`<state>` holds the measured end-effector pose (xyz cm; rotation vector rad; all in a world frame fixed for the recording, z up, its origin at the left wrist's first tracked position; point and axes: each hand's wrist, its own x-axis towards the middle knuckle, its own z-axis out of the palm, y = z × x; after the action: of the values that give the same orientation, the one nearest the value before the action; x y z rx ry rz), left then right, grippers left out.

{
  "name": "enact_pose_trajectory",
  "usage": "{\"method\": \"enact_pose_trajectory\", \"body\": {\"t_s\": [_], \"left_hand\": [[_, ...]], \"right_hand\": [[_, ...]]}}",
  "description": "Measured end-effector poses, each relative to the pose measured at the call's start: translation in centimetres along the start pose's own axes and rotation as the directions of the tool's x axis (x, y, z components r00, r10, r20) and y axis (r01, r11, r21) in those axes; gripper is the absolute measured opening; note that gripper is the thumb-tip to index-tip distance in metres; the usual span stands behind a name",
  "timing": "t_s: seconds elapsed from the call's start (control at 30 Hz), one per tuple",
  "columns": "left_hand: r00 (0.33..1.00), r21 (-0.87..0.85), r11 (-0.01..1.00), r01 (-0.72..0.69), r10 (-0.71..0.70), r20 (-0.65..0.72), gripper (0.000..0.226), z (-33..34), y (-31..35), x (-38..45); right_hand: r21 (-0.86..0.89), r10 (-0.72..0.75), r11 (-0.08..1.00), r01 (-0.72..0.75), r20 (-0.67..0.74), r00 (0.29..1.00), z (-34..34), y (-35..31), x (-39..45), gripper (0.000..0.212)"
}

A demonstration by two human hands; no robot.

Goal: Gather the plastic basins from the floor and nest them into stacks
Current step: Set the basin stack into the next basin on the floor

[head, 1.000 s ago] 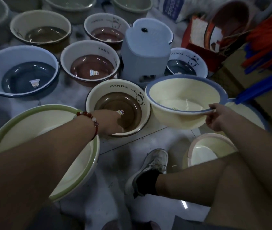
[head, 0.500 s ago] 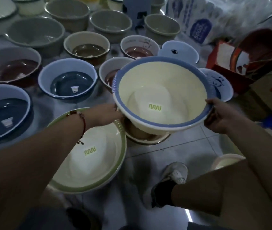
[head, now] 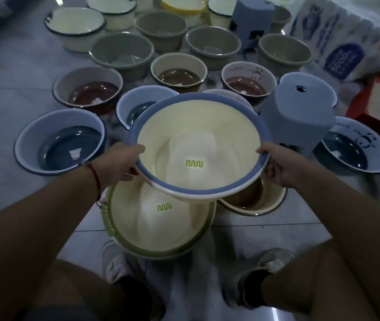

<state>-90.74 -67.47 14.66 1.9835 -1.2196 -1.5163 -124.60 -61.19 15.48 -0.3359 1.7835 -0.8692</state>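
I hold a cream basin with a blue rim in the air at the centre of the head view. My left hand grips its left rim and my right hand grips its right rim. It hangs tilted toward me, partly over a cream basin with a green rim that lies on the floor between my feet. A brown-bottomed basin shows under the held basin's right side.
Several basins stand on the tiled floor beyond: blue ones at left, brown-bottomed and grey ones farther back, a panda-printed one at right. A blue plastic stool stands right of the held basin. My shoes are below.
My left hand left the brown-bottomed basin and took the blue-rimmed basin's left rim. Both hands carried that basin leftward until it hangs above the green-rimmed basin.
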Motion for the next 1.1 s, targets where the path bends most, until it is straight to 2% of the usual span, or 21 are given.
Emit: {"method": "enact_pose_trajectory", "body": {"t_s": [0.1, 0.2, 0.3, 0.47, 0.63, 0.83, 0.93, 1.03, 1.1], "left_hand": [[0.996, 0.171, 0.985, -0.029, 0.042, -0.074, 0.026, -2.1, -1.8, -0.2], [0.996, 0.282, 0.958, -0.042, 0.063, -0.069, 0.014, -3.8, -4.0, -0.4], [0.996, 0.327, 0.945, 0.003, 0.028, -0.088, 0.018, -4.8, -6.1, -0.5], [0.996, 0.382, 0.924, 0.034, -0.001, -0.086, 0.017, -6.1, -8.6, -0.6], [0.998, 0.455, 0.89, 0.034, -0.007, -0.06, 0.027, -7.0, -10.6, -0.1], [0.998, 0.525, 0.85, 0.031, -0.057, 0.032, 0.025, -6.2, -12.6, 0.0], [0.992, 0.552, 0.831, 0.067, -0.117, 0.055, 0.027, -5.6, -13.8, 0.4], [0.992, 0.587, 0.808, 0.052, -0.11, 0.063, 0.02, -5.1, -14.7, 1.0], [0.994, 0.624, 0.781, 0.029, -0.089, 0.066, 0.016, -4.7, -15.3, 1.4]], "right_hand": [[-0.109, 0.007, 0.994, -0.004, 0.027, 1.0, 1.8, 0.1, -0.2, 0.025], [-0.211, 0.02, 0.978, -0.004, 0.071, 0.997, 3.4, 1.1, -0.2, 0.018], [-0.322, 0.027, 0.947, 0.005, 0.096, 0.995, 5.2, 2.8, 0.2, 0.007], [-0.533, -0.008, 0.843, 0.074, 0.126, 0.992, 7.6, 5.5, 1.5, 0.012], [-0.742, -0.111, 0.633, 0.22, 0.194, 0.975, 8.6, 8.8, 2.6, 0.021], [-0.851, -0.168, 0.456, 0.26, 0.204, 0.964, 9.6, 11.0, 3.8, 0.04], [-0.862, -0.159, 0.44, 0.252, 0.202, 0.966, 9.8, 11.8, 4.5, 0.048], [-0.879, -0.142, 0.404, 0.253, 0.213, 0.967, 10.0, 12.6, 5.2, 0.058], [-0.892, -0.136, 0.362, 0.269, 0.235, 0.962, 10.1, 13.2, 5.5, 0.073]]}}
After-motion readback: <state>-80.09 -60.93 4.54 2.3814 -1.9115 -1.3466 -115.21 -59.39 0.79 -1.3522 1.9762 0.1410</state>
